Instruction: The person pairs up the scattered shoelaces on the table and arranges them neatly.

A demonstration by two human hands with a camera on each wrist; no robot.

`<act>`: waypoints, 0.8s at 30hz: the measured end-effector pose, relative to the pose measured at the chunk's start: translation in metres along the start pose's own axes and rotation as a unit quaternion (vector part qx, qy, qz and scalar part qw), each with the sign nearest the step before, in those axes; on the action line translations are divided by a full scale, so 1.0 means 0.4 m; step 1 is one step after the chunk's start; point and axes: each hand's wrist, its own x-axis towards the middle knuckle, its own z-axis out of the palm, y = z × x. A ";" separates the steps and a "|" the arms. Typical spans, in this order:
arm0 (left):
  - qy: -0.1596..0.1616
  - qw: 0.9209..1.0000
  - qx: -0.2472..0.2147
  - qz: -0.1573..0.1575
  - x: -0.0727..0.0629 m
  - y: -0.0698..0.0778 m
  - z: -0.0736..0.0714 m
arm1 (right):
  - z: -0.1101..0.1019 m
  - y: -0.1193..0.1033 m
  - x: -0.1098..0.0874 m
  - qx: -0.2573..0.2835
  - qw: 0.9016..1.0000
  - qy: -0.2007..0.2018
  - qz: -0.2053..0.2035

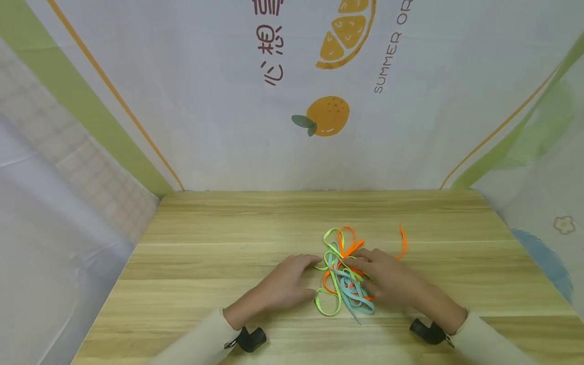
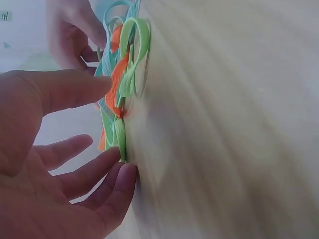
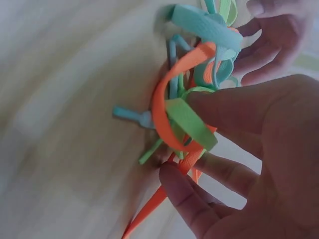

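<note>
A tangled pile of flat shoelaces lies on the table between the two hands. It mixes a neon green shoelace [image 3: 192,124], an orange shoelace [image 3: 160,107] and a light blue shoelace [image 3: 199,22]. My left hand [image 1: 287,284] is at the pile's left side, thumb and fingers spread apart, fingertips close to a green loop. From the right, my right hand [image 1: 392,279] reaches over the pile with its fingers parted, touching the laces. Its thumb [image 3: 224,107] is by the green lace and a fingertip is by the orange one. Part of the pile is hidden under this hand.
The wooden table [image 1: 205,228] extends around the pile. An orange lace end [image 1: 403,243] sticks out beyond the right hand. A white printed cloth [image 1: 219,126] hangs behind the table's back edge, with more cloth at both sides. Each wrist wears a black camera [image 1: 252,339].
</note>
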 end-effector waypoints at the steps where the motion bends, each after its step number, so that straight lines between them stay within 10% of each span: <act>1: 0.000 1.000 0.004 -0.001 -0.012 0.002 -0.006 | 0.003 -0.010 0.002 0.001 1.000 0.001 -0.006; 13: -0.022 0.999 0.034 -0.010 -0.122 0.008 -0.048 | 0.041 -0.136 0.009 0.031 0.999 -0.033 -0.012; 24: -0.018 0.998 0.052 0.006 -0.136 0.000 -0.057 | 0.057 -0.201 0.006 0.053 0.997 -0.045 -0.032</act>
